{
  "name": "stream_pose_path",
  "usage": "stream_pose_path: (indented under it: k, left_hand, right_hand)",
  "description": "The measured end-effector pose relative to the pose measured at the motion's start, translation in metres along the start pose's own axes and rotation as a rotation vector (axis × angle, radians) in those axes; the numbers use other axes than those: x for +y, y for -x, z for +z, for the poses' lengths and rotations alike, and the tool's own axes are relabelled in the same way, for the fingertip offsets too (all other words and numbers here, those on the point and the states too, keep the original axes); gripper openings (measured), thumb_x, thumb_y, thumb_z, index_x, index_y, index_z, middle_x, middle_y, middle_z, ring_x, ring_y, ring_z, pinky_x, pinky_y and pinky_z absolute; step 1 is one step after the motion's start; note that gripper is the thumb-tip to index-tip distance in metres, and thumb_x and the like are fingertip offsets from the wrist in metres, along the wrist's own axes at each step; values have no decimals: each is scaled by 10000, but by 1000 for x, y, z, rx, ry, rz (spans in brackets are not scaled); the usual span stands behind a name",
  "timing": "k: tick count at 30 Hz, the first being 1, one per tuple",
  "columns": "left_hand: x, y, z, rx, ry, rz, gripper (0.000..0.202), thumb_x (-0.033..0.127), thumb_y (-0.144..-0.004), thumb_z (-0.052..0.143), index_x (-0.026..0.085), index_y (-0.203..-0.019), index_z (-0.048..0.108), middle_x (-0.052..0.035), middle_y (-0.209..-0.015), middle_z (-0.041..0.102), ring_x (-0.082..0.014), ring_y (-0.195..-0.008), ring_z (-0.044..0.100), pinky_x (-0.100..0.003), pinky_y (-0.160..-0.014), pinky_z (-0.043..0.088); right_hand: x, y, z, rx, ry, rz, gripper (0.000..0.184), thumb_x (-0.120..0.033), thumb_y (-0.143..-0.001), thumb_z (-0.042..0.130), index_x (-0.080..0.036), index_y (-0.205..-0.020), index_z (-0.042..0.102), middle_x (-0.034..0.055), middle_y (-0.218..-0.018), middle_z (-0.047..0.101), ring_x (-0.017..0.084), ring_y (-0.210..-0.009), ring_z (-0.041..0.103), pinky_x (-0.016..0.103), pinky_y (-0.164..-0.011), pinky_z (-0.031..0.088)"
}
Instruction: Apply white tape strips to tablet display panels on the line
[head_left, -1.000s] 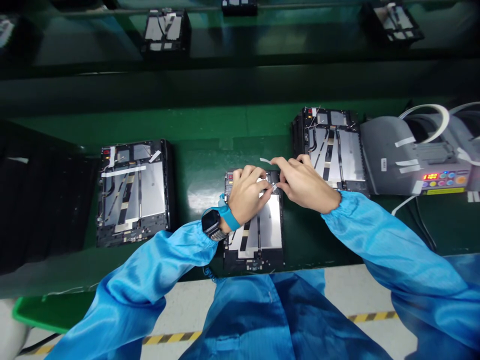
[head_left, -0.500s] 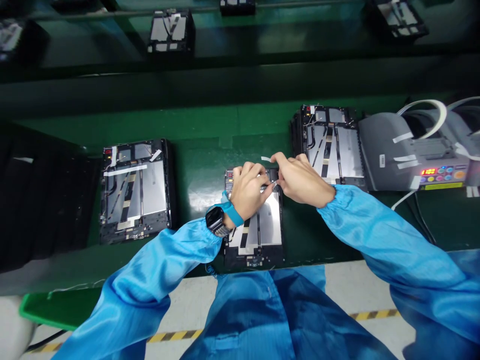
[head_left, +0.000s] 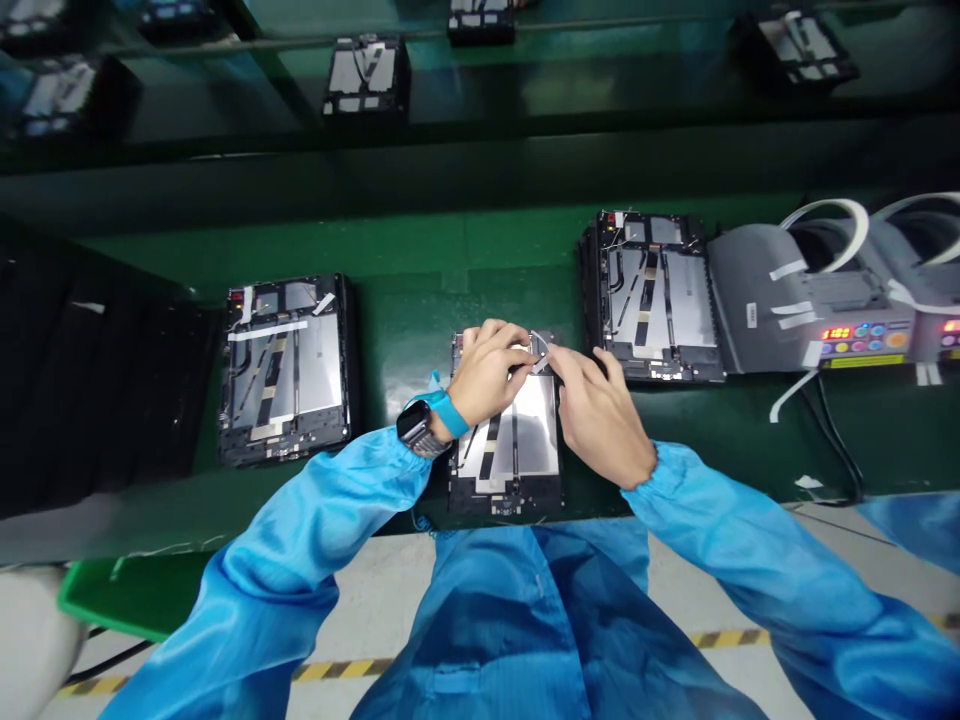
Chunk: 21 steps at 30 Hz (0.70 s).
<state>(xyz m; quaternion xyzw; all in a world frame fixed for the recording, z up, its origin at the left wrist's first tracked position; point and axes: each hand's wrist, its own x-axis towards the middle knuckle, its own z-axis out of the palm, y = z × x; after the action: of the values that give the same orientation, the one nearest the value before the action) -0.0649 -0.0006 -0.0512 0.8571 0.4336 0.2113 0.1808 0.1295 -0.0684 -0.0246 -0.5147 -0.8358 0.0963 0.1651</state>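
Observation:
An opened tablet (head_left: 536,430) lies on the green bench in front of me, its silver inner plate and dark flat cables exposed. My left hand (head_left: 491,370) rests over its top part with bent fingers. The left thumb and forefinger come close together by the upper right corner; whatever they pinch is hidden. At that corner my right hand (head_left: 600,405) has its fingertips on a thin white tape strip (head_left: 541,343), which curls up between the hands. The right thumb is mostly out of sight.
To the left stands a stack of opened tablets (head_left: 322,365) with tape strips on top. Another stack (head_left: 682,290) sits to the right, beside a grey tape dispenser (head_left: 757,270) with lit digits. Further tablets (head_left: 367,75) lie across the back. A green bin (head_left: 127,600) is below the bench.
My right hand has come down and slightly left, its fingers less tightly pinched. The white strip that stuck out above it is now low at the tablet's corner. The view has shifted slightly.

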Motion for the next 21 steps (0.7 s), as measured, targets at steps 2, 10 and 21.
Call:
stream_pose_path:
  k: [2,10,21]
  left_hand:
    - [-3,2,-4,-20,-10,24,228,221,-1000,604,251,-1053,824,-84,-1243,722,-297,-1191,548,-482,-941,379]
    - [-12,-2,-13,-106,-27,118,281,236,-1011,563,266,-1072,837,-101,-1257,705,-321,-1223,509,-506,-960,391]
    - [-21,10,-52,184,111,-39,243,230,-1015,536,216,-1087,768,-78,-1187,761,-256,-1173,613,-485,-1060,461]
  right_hand:
    - [1,5,12,7,28,0,698,-2,-927,364,-79,-1621,328,224,-1486,629,341,-1460,507,635,-1235,294]
    - [-4,9,29,44,61,-30,655,-17,-953,369,-62,-1607,383,205,-1496,627,339,-1459,511,618,-1266,286]
    - [-5,-6,33,59,68,-11,681,-59,-941,407,-81,-1620,357,196,-1372,703,357,-1348,568,597,-1202,370]
